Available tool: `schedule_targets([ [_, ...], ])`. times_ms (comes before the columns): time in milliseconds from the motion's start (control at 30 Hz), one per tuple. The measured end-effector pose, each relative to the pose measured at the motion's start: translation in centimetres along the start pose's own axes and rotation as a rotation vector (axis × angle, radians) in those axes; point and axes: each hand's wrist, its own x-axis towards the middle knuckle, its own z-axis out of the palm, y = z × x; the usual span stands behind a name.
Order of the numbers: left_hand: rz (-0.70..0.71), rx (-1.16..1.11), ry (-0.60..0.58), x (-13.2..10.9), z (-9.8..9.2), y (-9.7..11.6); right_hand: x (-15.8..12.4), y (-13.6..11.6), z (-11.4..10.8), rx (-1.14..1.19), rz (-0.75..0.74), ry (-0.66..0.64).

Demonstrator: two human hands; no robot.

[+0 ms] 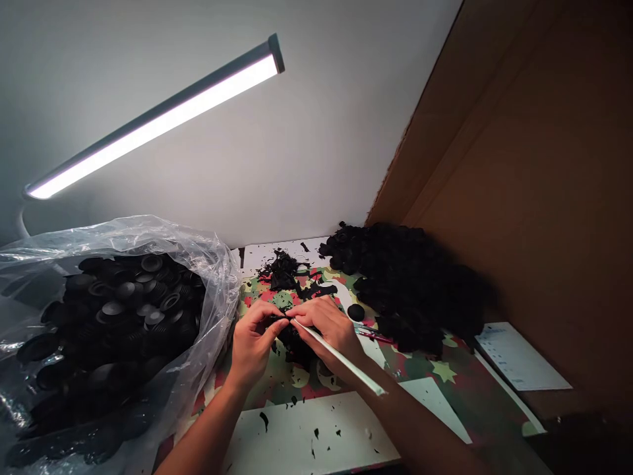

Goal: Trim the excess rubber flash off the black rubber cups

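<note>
My left hand is closed, its thumb and fingertips pinching a small black piece that is mostly hidden. Against it, fingertips nearly touching the left ones, my right hand is closed around a long thin white tool. The tool slants back over the right wrist; its working tip is hidden at the fingers, so I cannot tell its exact kind. Beneath both hands lies a heap of black scraps. Just right of the right hand is a single round black part.
A clear plastic bag full of round black ribbed parts stands left. A large black pile lies right, beside a cardboard wall. Black trimmings lie behind the hands. A lit bar lamp hangs overhead. White paper lies in front.
</note>
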Motion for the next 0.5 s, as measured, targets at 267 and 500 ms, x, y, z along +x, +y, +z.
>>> schedule_targets([
  [267, -0.026, -0.081, 0.013, -0.1, 0.1, -0.2, 0.4, 1.4, -0.6, 0.082, 0.325, 0.132],
  [500, 0.052, 0.014, 0.027, 0.2, -1.0, -0.7, 0.5, 2.7, 0.2, 0.264, 0.369, 0.068],
])
